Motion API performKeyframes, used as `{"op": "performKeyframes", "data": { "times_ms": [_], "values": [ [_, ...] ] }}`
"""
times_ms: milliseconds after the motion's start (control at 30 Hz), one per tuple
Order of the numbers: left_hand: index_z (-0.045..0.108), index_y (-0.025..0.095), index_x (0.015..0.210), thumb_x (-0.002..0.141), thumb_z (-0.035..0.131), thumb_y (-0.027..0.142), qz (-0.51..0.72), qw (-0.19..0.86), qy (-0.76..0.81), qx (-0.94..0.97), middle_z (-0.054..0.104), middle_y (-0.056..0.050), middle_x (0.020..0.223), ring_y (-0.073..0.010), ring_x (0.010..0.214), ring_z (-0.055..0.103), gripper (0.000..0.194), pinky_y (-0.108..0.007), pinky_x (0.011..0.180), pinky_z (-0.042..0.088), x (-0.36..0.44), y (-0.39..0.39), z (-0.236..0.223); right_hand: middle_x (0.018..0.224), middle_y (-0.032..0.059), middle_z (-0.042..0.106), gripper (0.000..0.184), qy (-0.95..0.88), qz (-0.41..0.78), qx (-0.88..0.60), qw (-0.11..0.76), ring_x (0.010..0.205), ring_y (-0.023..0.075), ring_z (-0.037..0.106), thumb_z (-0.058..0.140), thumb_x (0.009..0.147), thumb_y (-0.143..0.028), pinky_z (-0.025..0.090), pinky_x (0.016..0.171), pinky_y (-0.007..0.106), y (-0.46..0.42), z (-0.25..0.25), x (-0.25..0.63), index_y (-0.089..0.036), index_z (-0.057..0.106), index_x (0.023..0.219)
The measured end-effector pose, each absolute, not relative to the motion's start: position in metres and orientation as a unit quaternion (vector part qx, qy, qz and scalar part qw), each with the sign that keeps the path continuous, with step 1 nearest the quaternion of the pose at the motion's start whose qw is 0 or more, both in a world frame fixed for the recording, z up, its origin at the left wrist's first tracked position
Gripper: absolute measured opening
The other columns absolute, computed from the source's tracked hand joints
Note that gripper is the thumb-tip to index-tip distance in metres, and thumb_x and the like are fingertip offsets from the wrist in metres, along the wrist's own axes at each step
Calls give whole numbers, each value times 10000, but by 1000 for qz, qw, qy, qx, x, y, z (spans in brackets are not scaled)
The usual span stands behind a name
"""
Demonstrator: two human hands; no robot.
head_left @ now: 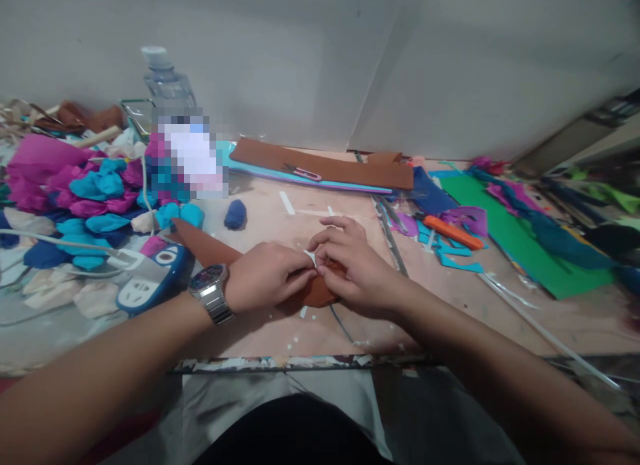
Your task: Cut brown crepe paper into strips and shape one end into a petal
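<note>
Over the middle of the table, my left hand (270,271) and my right hand (357,265) meet at the fingertips. Between them shows a small white piece (311,257), pinched from both sides; its exact kind is too small to make out. Beneath the fingers lies a brown sheet piece (315,293) with a rounded near end. A pointed brown part (205,243) sticks out to the left behind my left hand. My right index finger and those beside it are loosely curled, with thumb and fingertip together. The fingers cover much of the brown piece.
Crumpled pink, blue and white bundles (105,191) pile up at left, beside a blue power strip (150,285) with cables. Behind are a bottle (167,85), brown sheets (325,163) and thread snips (306,174). An orange cutter (453,231) and a green sheet (540,245) lie right.
</note>
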State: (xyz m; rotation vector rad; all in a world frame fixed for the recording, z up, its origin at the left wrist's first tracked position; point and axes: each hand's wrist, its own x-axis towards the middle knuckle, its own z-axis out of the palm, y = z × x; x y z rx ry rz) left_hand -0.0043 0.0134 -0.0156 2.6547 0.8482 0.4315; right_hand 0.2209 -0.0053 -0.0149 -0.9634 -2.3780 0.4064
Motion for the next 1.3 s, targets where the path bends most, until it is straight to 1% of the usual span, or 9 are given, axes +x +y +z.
{"op": "performKeyframes", "data": {
  "times_ms": [100,267,500,667,833,933,1000,1133,1300],
  "values": [
    [730,187,904,1005,534,302,152,171,303,925,737,-32,784,-169,690,641,249,-261,640,372,-5,12,-14,1176,61,693,100,-885,159,-353,260,1421,322,406,602,936,-146,301,1197,591,-5,-14,220,-232,608,885],
    [731,191,850,986,559,282,158,165,312,922,719,-20,739,-150,649,611,238,-254,620,355,-6,14,-14,1180,63,702,78,-878,153,-360,274,1397,323,429,629,944,-183,296,1192,593,-4,-15,222,-244,676,956],
    [759,200,914,984,571,295,146,188,325,915,743,-25,776,-159,674,639,221,-261,628,358,-5,13,-16,1200,54,695,100,-884,156,-355,262,1422,329,409,616,939,-173,297,1189,592,-3,-17,221,-230,635,859],
    [764,203,943,1008,569,301,147,201,323,913,756,-23,818,-157,714,655,228,-254,642,362,-6,15,-16,1195,48,687,96,-884,162,-352,260,1417,324,416,616,934,-165,299,1199,588,-2,-19,221,-237,623,871],
    [746,198,919,1005,571,314,161,236,316,905,732,-6,765,-135,658,621,227,-251,633,359,-7,13,-11,1169,51,693,102,-882,169,-346,270,1400,323,437,623,928,-163,299,1202,588,-1,-19,222,-239,607,862],
    [721,180,842,1001,569,301,153,258,311,902,701,0,712,-122,622,592,250,-243,625,360,-9,12,-8,1161,50,702,83,-876,171,-355,278,1386,320,448,625,938,-180,301,1193,585,-2,-18,224,-241,626,882],
    [719,175,815,1002,571,305,145,255,314,903,692,-3,695,-120,611,581,271,-245,619,355,-10,13,-8,1173,44,714,87,-877,170,-356,275,1363,316,464,613,958,-186,301,1180,589,-2,-18,225,-249,665,927],
    [753,189,870,1010,576,342,141,272,322,896,701,1,699,-115,596,569,273,-244,607,344,-8,15,-11,1133,29,746,112,-886,161,-346,265,1262,300,525,634,973,-217,303,1151,589,-4,-16,225,-268,718,1028],
    [722,173,790,1006,573,368,134,328,335,873,685,6,664,-106,587,559,327,-234,588,337,-8,14,-11,1017,14,759,79,-879,132,-355,289,1205,285,547,665,959,-216,301,1137,565,-4,-15,224,-256,716,913]
  ]
}}
